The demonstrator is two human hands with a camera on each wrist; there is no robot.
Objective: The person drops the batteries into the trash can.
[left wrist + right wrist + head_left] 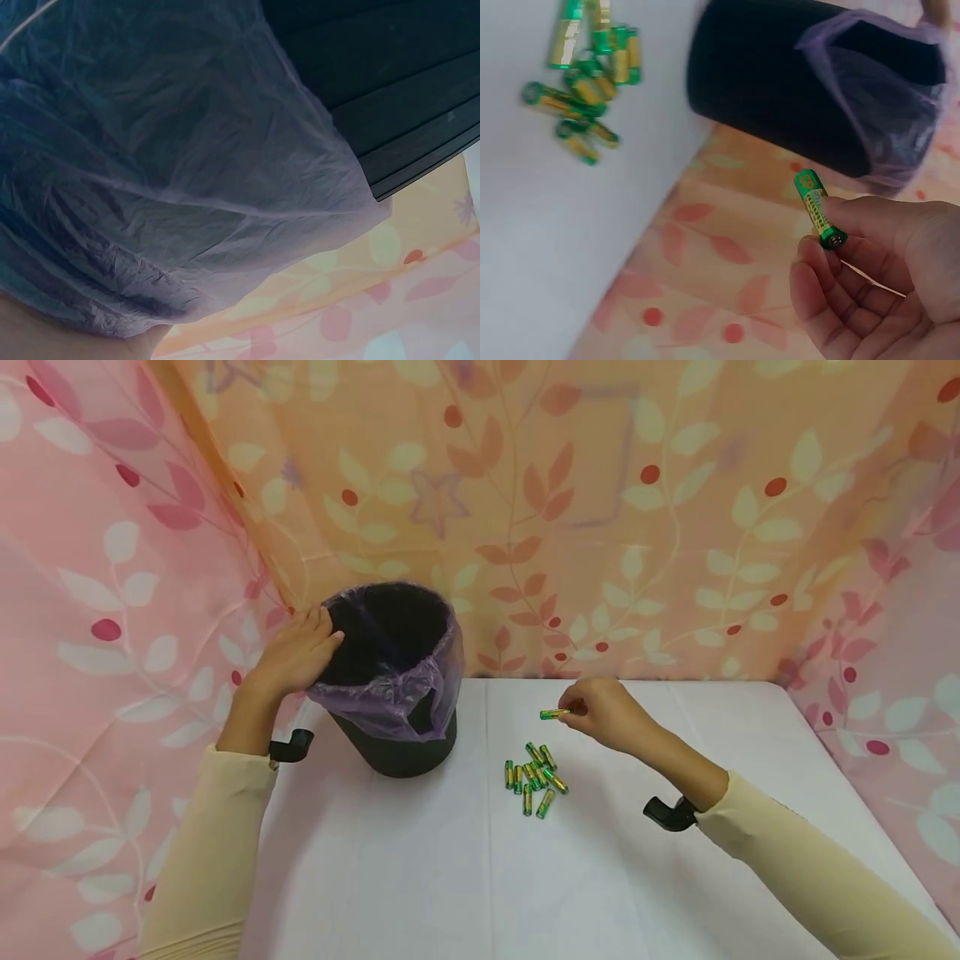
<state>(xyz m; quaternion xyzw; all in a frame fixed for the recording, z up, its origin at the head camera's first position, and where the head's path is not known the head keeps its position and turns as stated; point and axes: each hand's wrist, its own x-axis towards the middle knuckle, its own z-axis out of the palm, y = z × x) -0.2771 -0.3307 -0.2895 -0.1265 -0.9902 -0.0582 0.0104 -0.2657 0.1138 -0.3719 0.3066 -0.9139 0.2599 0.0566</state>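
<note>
A black trash bin [401, 756] stands at the left of the table, its rim lined with a translucent purple plastic bag [367, 703]. My left hand [298, 650] grips the bin's left rim over the bag; the left wrist view shows the bag [225, 180] close up and hides most of that hand. Between thumb and fingertips, my right hand [606, 714] pinches a green and gold battery [819, 208], raised above the table to the right of the bin. Several more such batteries [555, 781] lie in a loose cluster below that hand.
A white cloth covers the table [420, 877]. Floral curtains [525, 527] hang behind it and at both sides. A black wrist camera mount [670, 814] sits on the right forearm, and another [292, 746] on the left.
</note>
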